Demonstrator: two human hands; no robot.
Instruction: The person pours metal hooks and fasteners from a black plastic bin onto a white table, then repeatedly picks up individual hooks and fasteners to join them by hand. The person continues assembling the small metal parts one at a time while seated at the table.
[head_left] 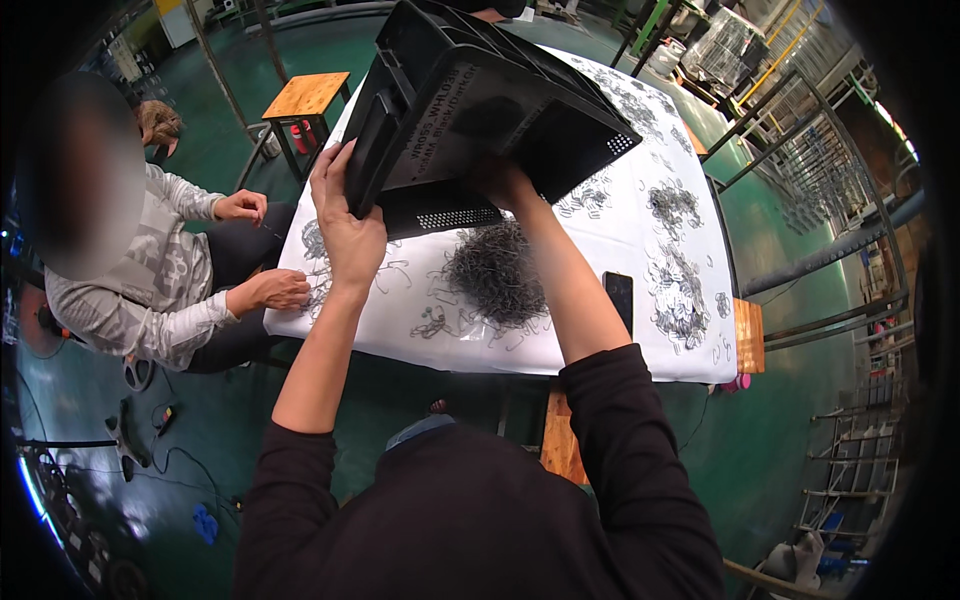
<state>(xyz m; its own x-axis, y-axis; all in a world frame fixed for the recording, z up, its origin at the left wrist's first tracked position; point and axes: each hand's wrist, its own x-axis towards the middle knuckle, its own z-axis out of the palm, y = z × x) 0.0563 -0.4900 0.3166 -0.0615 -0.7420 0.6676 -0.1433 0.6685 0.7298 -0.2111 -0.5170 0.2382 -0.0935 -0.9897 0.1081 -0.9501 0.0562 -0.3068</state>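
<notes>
1. One black plastic crate (480,100) is being held tipped up over the table (600,350), its ribbed base facing the camera, with two small perforated vent patches and pale raised lettering on the base.
2. The left hand (345,215) is gripping the crate's left edge, fingers wrapped over the rim, thumb along the side.
3. The right hand (500,185) is pressing against the crate's lower edge; how far its fingers are curled cannot be told, as the crate is hiding them.
4. One dense heap of thin bent wire clips (497,272) is lying directly below the crate on the white table cover; several looser clusters (675,290) are lying to the right.
5. One dark flat phone (620,298) is resting near the table's front edge.
6. One seated person (150,280) in a grey patterned top is working with both hands at the left corner.
7. One wooden stool (305,97) is standing beyond.
</notes>
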